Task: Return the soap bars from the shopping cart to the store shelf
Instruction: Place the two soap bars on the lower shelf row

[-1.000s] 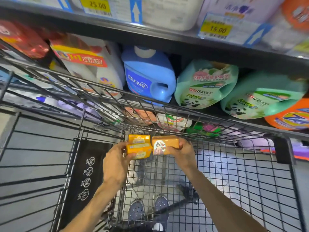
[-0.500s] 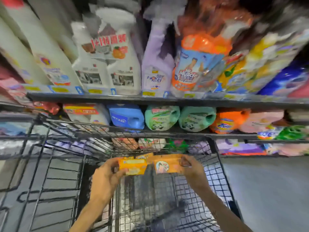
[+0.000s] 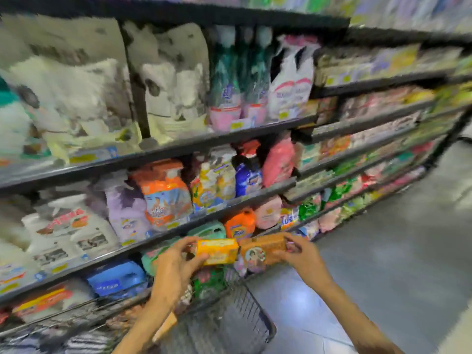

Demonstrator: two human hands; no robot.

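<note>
Carrying step: left hand (image 3: 176,264) grips a yellow bar (image 3: 217,251), right hand (image 3: 298,254) an orange bar (image 3: 263,249), above the cart (image 3: 229,325). Next, find the soap shelf.

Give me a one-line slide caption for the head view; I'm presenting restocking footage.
Left hand and right hand hold yellow and orange soap bars above the shopping cart, facing blurred store shelves.
</note>
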